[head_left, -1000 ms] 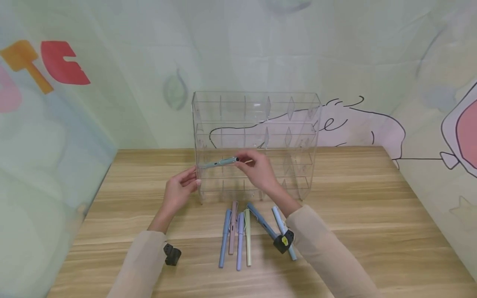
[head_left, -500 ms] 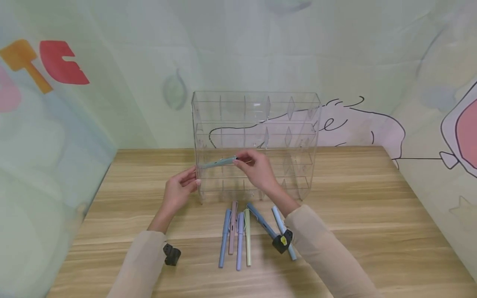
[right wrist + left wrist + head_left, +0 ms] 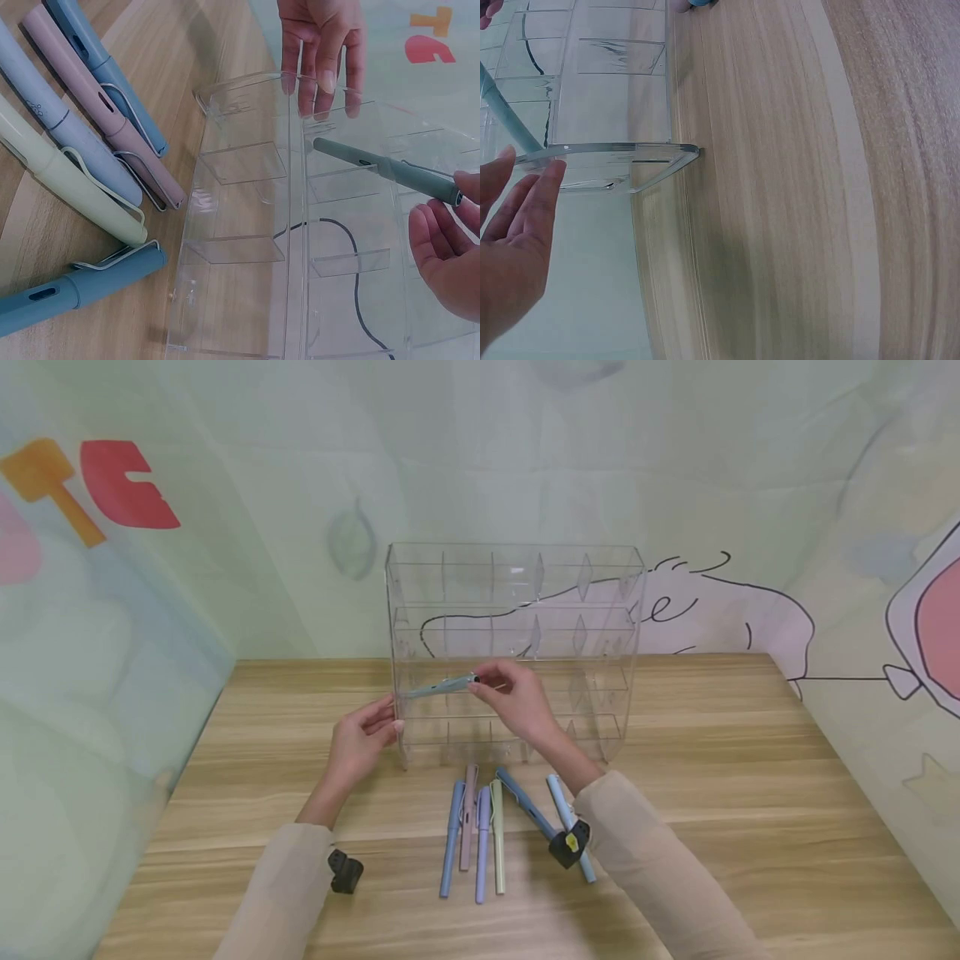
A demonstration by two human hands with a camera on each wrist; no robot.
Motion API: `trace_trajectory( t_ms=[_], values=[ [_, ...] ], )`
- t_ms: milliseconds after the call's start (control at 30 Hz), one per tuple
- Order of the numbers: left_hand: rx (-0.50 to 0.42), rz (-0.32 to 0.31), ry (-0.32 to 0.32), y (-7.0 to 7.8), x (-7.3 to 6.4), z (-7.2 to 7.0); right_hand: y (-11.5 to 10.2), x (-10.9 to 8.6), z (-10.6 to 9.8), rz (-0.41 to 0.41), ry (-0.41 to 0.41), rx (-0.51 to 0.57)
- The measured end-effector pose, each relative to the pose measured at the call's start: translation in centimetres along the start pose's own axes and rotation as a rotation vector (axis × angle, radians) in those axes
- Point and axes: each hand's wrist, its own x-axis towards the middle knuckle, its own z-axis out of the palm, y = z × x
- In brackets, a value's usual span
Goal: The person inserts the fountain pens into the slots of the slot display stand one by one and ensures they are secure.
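Note:
My right hand [image 3: 517,697] pinches the capped end of a grey-green pen [image 3: 390,166] between thumb and fingers. The pen lies nearly level, its far end toward the left side of a clear acrylic rack [image 3: 516,545]. Whether that end rests on a shelf, I cannot tell. My left hand [image 3: 357,745] touches the rack's left side panel with fairly straight fingers [image 3: 544,199], thumb near the front edge. Through the clear plastic, the right wrist view shows the left hand [image 3: 324,37] at that panel.
Before the rack lie several pens: a blue pen [image 3: 452,839], a mauve pen [image 3: 468,818], a lavender pen [image 3: 482,847], a pale green pen [image 3: 499,839], a dark blue pen [image 3: 528,803] and a light blue pen [image 3: 561,802]. A printed cloth backdrop [image 3: 285,527] surrounds the wooden table [image 3: 712,760].
The pen in my right hand has turned slightly and shifted a touch to the left. My left hand stays at the rack's side, and the loose pens lie as before.

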Motion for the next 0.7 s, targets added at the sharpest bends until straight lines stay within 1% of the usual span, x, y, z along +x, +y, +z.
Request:
trace_trajectory(
  t_ms=[267, 467, 600, 700],
  values=[
    [-0.003, -0.008, -0.006, 0.0, 0.2, 0.0, 0.0, 0.0, -0.5, -0.016, -0.056, 0.025],
    [0.002, -0.012, -0.006, -0.2, 0.3, 0.0, 0.1, -0.3, -1.3, -0.005, -0.102, 0.052],
    [0.002, -0.011, -0.008, -0.3, 0.3, 0.0, 0.3, -0.5, -1.8, 0.009, -0.132, 0.078],
    [0.001, -0.014, -0.006, -0.4, 0.3, 0.0, 0.6, -0.8, -2.3, 0.045, -0.154, 0.111]
  ],
)
